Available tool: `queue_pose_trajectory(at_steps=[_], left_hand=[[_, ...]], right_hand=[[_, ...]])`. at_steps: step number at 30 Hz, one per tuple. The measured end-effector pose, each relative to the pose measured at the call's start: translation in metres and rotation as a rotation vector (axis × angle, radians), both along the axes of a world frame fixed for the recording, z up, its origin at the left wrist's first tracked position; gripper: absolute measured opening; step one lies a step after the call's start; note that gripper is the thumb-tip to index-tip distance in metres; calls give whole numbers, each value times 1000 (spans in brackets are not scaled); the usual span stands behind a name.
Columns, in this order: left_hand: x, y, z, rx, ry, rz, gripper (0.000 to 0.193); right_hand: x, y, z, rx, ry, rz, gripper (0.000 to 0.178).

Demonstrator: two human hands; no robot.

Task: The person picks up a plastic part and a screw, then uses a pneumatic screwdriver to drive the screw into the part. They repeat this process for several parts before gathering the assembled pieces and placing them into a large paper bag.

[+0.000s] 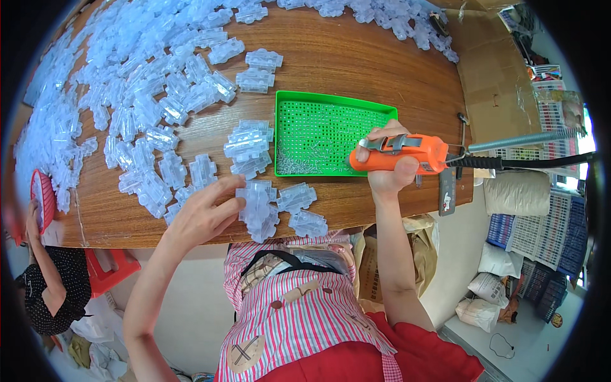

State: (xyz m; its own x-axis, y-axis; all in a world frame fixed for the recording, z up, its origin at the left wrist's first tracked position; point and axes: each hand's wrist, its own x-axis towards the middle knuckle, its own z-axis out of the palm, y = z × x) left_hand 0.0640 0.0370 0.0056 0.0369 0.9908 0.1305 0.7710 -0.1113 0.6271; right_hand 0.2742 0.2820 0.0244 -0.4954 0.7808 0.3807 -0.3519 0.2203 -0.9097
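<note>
My right hand is wrapped round an orange electric screwdriver, held almost level above the right end of a green perforated tray. Its dark tip points left. Small metal screws lie heaped in the tray's near left corner and scattered across its bottom. Left of the tray, my left hand has its fingers bent, with the fingertips at the left edge of a clear plastic piece on a small overlapping pile. More clear pieces lie just to the right of that pile.
Heaps of clear plastic pieces cover the table's left and far sides. A spring and black cable run right from the screwdriver. Cardboard stands at the right edge. Another person's arm reaches a red basket at far left.
</note>
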Motion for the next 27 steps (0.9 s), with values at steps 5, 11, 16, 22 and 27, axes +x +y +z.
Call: queue_pose_trajectory(at_steps=[5, 11, 16, 22, 27], left_hand=[[0, 2, 9, 68, 196, -44, 25], [29, 4, 7, 25, 10, 262, 56], [50, 4, 6, -43, -170, 355, 69], [56, -10, -5, 0, -195, 392, 76], [51, -25, -2, 92, -12, 455, 90]], right_hand=[[1, 1, -4, -3, -9, -3, 76], [4, 7, -11, 76, -54, -13, 77], [1, 2, -4, 28, -31, -32, 77], [0, 1, -4, 63, -16, -28, 77], [1, 0, 17, 58, 0, -31, 84]])
